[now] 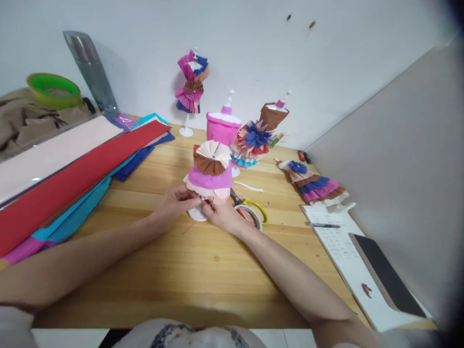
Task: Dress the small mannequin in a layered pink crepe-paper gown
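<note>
Paper dress (212,176) stands on a white round base (197,215) mid-table (203,270). It has a magenta band, a pale pink ruffle below and a cream-and-brown pleated fan on top. The left hand (174,205) pinches the ruffle hem at 7 o'clock and the right hand (221,215) at 5 o'clock. Scissors (237,198) lie at 3 o'clock.

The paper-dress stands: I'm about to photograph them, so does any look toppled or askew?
Yes. The striped dress lies flat on the table at the right, while the others stand. The brown-topped one seems to lean. The left hand and right hand pinch the hem of the front dress.
</note>
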Tool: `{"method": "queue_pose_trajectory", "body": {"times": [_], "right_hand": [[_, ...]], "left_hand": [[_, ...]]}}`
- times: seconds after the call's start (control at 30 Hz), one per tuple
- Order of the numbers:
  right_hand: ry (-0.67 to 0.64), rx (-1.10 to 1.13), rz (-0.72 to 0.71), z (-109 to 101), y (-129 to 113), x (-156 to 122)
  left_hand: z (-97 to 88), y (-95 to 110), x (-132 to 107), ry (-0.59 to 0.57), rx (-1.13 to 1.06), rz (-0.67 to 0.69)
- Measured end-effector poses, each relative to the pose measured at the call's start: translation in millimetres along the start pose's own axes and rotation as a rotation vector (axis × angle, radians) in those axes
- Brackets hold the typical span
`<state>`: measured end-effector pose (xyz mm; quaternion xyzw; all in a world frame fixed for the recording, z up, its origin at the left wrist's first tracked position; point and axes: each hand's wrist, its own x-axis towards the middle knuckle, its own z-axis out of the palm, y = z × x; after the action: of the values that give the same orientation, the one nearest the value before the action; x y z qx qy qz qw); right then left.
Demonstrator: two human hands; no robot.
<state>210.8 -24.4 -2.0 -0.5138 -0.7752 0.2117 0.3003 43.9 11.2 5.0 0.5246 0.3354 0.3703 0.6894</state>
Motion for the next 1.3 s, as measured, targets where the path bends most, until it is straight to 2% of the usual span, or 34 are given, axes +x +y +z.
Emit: {"method": "queue_pose_trajectory", "body": {"times": [0.13, 0.27, 0.77, 0.9, 1.1, 1.3], "right_hand": [[0.058, -0.056, 0.000, 5.1, 15.2, 2.0], [0.067, -0.055, -0.016, 7.7, 21.5, 4.2], [0.089, 0.179, 0.018, 3.0, 16.6, 9.0], [0.107, 0.285, 0.053, 1.1, 13.0, 11.2], [0.145, 0.529, 0.160, 1.9, 20.9, 12.5], [0.093, 0.860, 0.265, -4.5, 15.6, 0.2]], "left_hand": [[-1.8, -2.0, 1.0, 0.034, 0.104, 0.031], [-2.5, -4.5, 2.5, 0.064, 0.116, 0.034], [13.4, -1.4, 7.5, 0.124, 0.006, 0.033], [15.0, -2.5, 9.5, 0.139, 0.012, 0.029], [10.9, -3.2, 10.3, 0.171, 0.120, 0.039], [1.4, 2.9, 11.4, 0.214, 0.157, 0.097]]}}
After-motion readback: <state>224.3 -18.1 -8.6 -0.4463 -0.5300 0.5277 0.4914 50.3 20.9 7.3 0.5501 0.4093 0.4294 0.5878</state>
